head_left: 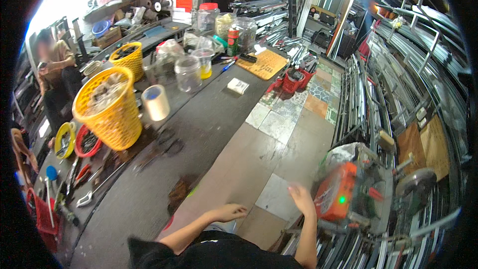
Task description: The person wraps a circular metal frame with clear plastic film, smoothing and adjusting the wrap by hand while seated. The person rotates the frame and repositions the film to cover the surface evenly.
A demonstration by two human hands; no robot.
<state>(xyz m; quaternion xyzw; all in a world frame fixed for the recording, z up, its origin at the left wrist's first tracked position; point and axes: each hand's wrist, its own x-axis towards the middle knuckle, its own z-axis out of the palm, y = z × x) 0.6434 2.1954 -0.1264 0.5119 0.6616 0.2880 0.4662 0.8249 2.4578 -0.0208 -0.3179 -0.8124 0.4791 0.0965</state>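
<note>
My left hand (pixel 230 212) hangs just off the edge of the dark workbench (pixel 219 114), palm down, its fingers stretched out with nothing in them. Over the floor tiles, my right hand (pixel 301 201) is raised with its fingers extended, somewhat blurred, and it also appears to hold nothing. Closest to that hand is an orange box-shaped machine (pixel 334 192) with a lit green light, standing apart from it on the right. A pair of scissors (pixel 172 144) lies on the bench, left of my left hand. Beyond the scissors stands a roll of pale tape (pixel 156 103).
Two yellow baskets (pixel 110 112), clear plastic jars (pixel 189 73) and a small white box (pixel 238 86) stand on the bench. Red baskets of tools (pixel 294 79) sit on the tiled floor. Racks of metal profiles (pixel 423 65) line the right. Another person (pixel 57 69) sits at far left.
</note>
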